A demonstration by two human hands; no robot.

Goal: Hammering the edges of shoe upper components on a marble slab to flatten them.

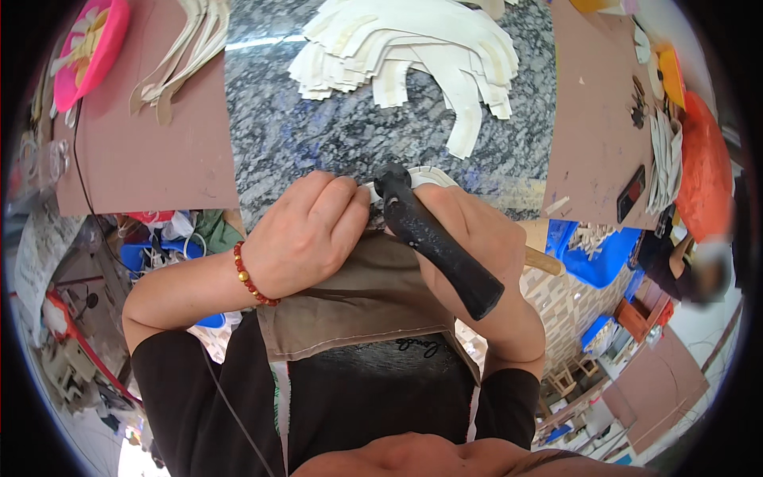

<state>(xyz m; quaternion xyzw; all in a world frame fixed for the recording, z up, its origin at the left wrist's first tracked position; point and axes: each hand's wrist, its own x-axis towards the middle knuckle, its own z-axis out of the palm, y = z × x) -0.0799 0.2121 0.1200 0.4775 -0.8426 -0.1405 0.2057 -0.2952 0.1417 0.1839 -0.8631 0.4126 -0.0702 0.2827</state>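
My right hand (469,230) is closed round a hammer (445,258) with a long black head; its wooden handle (545,261) sticks out past the right side of my hand. The round striking end rests over a curved white strip (433,175) near the front edge of the stone slab (310,135). Beside it my left hand (314,226) has its fingers curled down and pressed together at the strip's left end; its fingertips are hidden. A red bead bracelet circles my left wrist. Farther back on the slab lies a fanned pile of curved white pieces (413,40).
Left on the brown board lie long pale strips (179,56) and a pink basin (95,56) of pieces. On the right are a phone (632,193), stacked white strips (664,159) and an orange bag (703,167). A blue bin (596,258) stands below; another person (683,262) is at far right.
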